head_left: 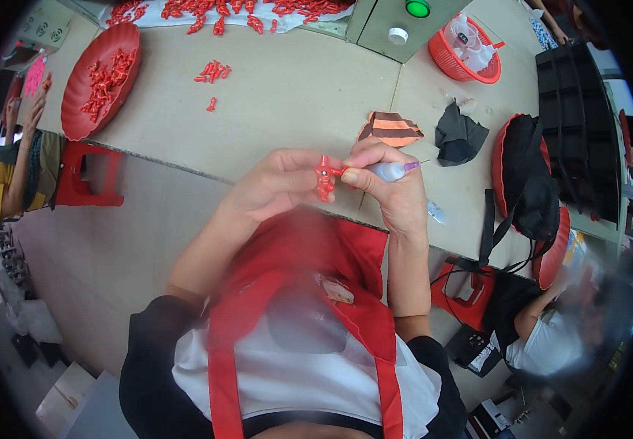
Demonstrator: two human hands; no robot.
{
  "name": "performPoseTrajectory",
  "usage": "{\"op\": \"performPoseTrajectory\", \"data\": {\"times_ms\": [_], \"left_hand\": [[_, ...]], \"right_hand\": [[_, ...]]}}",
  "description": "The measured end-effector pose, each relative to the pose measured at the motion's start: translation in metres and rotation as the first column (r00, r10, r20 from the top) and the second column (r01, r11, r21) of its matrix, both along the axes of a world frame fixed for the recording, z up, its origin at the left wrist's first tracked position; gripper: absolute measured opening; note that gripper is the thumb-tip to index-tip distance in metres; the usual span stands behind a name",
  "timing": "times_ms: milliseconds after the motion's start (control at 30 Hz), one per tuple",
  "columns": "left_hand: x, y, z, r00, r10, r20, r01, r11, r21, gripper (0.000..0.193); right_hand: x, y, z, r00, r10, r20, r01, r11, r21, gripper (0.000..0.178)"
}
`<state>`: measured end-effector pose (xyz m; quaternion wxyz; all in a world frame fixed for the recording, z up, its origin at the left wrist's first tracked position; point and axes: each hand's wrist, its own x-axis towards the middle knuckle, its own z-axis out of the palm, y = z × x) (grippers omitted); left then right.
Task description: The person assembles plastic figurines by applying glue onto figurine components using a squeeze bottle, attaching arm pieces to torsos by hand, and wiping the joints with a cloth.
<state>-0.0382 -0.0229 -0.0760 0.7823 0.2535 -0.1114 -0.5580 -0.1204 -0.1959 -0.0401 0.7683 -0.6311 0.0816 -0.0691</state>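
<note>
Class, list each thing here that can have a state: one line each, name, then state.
Red figurine: held between left hand and right hand
Needle bottle: in right hand, needle uncovered
Green light: lit
Red basket: open, holding things
Shallow red tray: holding red pieces
Dark cloth: crumpled
Black bag: closure unclear

Head view, left fisheye lens: directed steeply downward over the red apron (287, 252), with left hand (276, 181) and right hand (398, 194) close by, worktable (294, 88) beyond.

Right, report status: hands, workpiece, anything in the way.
Left hand gripping red figurine. Right hand at figurine's side, also holding needle-tipped bottle, pointing away. No obstruction seen; striped cloth beyond.
</note>
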Motion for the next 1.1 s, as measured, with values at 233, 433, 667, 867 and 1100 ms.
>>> {"op": "performPoseTrajectory", "data": {"times_ms": [233, 433, 667, 867, 1100], "left_hand": [[-0.01, -0.012, -0.012, 0.979, -0.043, -0.2, -0.012, 0.963, -0.267, 0.033], [-0.016, -0.016, -0.01, 0.925, -0.032, -0.378, -0.067, 0.967, -0.246, 0.032], [-0.019, -0.015, -0.013, 0.883, 0.001, -0.469, -0.11, 0.972, -0.205, 0.032], [-0.017, -0.012, -0.007, 0.731, -0.012, -0.682, -0.17, 0.965, -0.199, 0.023], [-0.015, -0.013, -0.009, 0.83, 0.1, -0.549, -0.198, 0.973, -0.121, 0.022]], "right_hand": [[0.001, 0.004, 0.004, 0.99, -0.036, -0.135, 0.048, 0.995, 0.088, 0.012], [0.003, 0.006, 0.002, 0.99, -0.048, -0.133, 0.069, 0.984, 0.164, 0.011], [0.002, -0.002, -0.002, 0.985, -0.124, -0.12, 0.135, 0.987, 0.086, 0.013], [-0.002, -0.028, 0.0, 0.949, -0.301, -0.097, 0.3, 0.953, -0.031, 0.014], [-0.005, -0.007, 0.003, 0.96, -0.214, -0.182, 0.224, 0.974, 0.038, 0.01]]}}
